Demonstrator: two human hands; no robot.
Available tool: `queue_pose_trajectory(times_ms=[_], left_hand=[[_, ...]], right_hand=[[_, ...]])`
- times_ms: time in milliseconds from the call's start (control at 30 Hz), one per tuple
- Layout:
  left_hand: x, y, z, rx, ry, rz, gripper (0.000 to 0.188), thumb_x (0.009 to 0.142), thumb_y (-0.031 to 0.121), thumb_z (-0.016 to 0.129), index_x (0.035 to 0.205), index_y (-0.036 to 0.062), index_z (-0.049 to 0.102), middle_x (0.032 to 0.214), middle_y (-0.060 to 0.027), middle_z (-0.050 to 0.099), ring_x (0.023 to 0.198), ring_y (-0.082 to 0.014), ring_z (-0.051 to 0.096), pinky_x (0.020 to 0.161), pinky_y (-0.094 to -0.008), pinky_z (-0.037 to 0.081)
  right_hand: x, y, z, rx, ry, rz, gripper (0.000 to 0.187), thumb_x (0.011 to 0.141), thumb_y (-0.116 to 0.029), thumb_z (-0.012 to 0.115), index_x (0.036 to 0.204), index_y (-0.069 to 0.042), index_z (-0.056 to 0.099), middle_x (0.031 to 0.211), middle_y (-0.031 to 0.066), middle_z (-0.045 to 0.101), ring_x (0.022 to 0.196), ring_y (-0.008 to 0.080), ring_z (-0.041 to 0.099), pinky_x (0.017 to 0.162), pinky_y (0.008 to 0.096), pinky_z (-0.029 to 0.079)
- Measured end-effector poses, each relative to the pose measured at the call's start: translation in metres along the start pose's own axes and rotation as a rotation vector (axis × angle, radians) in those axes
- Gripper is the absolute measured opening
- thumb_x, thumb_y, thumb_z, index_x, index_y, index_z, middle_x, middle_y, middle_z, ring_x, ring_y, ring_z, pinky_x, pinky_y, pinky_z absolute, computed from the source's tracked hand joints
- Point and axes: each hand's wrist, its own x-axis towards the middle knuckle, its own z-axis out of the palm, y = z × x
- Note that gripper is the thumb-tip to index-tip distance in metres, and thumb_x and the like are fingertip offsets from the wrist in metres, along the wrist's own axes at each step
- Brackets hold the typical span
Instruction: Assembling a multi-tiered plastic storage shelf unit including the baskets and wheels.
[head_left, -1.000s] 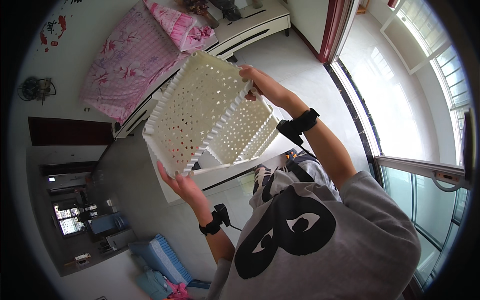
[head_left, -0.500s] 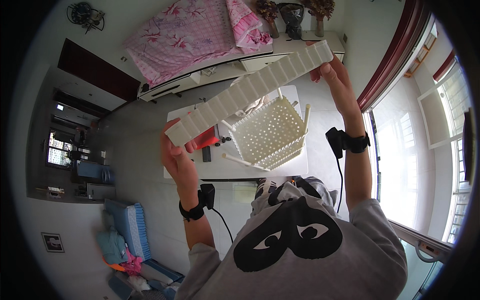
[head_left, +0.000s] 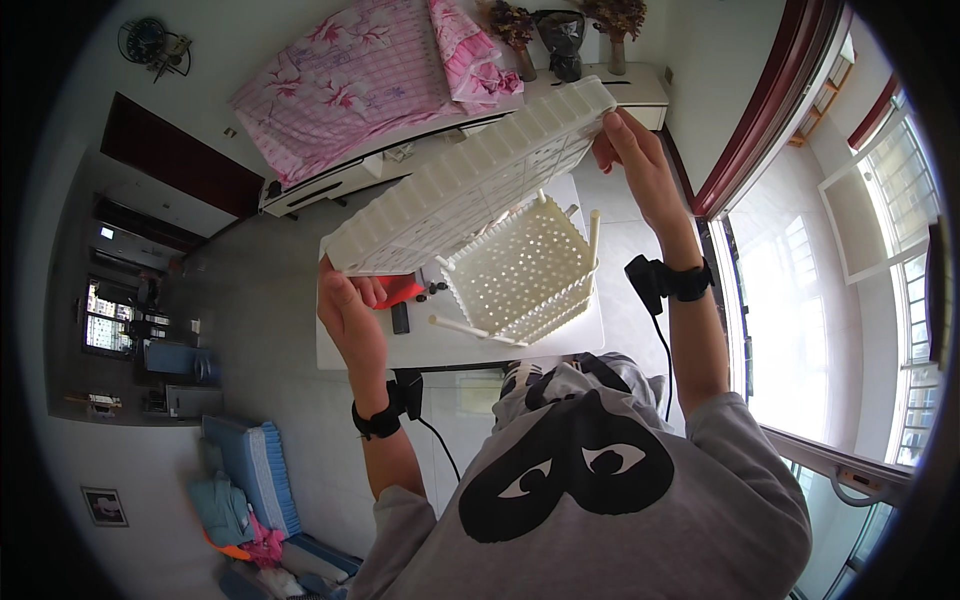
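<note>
1. Holding a white ribbed tray (head_left: 465, 172) aloft appears to be the step in hand. It is tilted, its left end lower in view than its right.
2. Left hand (head_left: 352, 318): closed on the tray's left corner, thumb towards the wearer. Right hand (head_left: 640, 165): closed on the opposite corner, thumb along the edge.
3. Location: in this view the tray lies above a white basket (head_left: 520, 262), which stands on the white worktop (head_left: 345, 347). Contact between the 2 pieces cannot be confirmed.
4. Judgement on the next move: it calls for an even, 2-handed grip and care around the basket's posts (head_left: 594, 238), which could catch the tray's edge.
5. Tray material: apparently moulded plastic, light and slightly flexible. Side wall evenly ribbed; underside pierced and gridded.
6. Basket: similar off-white finish, perforated with small holes, edges scalloped, angular in outline. Smooth, rod-like posts project at its corners.
7. Also on the worktop, near the left hand: 1 red object (head_left: 402, 291), its form partly hidden; small dark pieces (head_left: 431, 292); and 1 dark oblong block (head_left: 401, 318). Materials of these cannot be determined.
</note>
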Motion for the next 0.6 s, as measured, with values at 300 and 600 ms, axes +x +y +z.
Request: queue_pose_trajectory(times_ms=[300, 600], left_hand=[[-0.004, -0.003, 0.0, 0.056, 0.029, 0.06, 0.061, 0.099, 0.054, 0.033, 0.114, -0.0016, 0.053, 0.067, 0.0015, 0.038, 0.062, -0.0083, 0.039, 0.061, -0.0244, 0.036], [-0.038, -0.036, 0.0, 0.266, -0.093, 0.011, 0.067, 0.094, 0.061, 0.04, 0.126, 0.0027, 0.045, 0.118, -0.0129, 0.05, 0.108, -0.0232, 0.049, 0.098, -0.0345, 0.036]], right_hand=[[-0.006, 0.011, -0.003, 0.053, -0.027, -0.039, 0.052, 0.1, -0.048, 0.04, 0.119, -0.002, 0.056, 0.072, -0.0019, 0.05, 0.068, 0.0086, 0.044, 0.066, 0.0247, 0.04], [-0.019, 0.053, -0.011, 0.188, -0.109, 0.194, 0.046, 0.098, -0.036, 0.035, 0.133, -0.007, 0.045, 0.123, 0.0056, 0.051, 0.101, 0.0131, 0.049, 0.088, 0.0303, 0.042]])
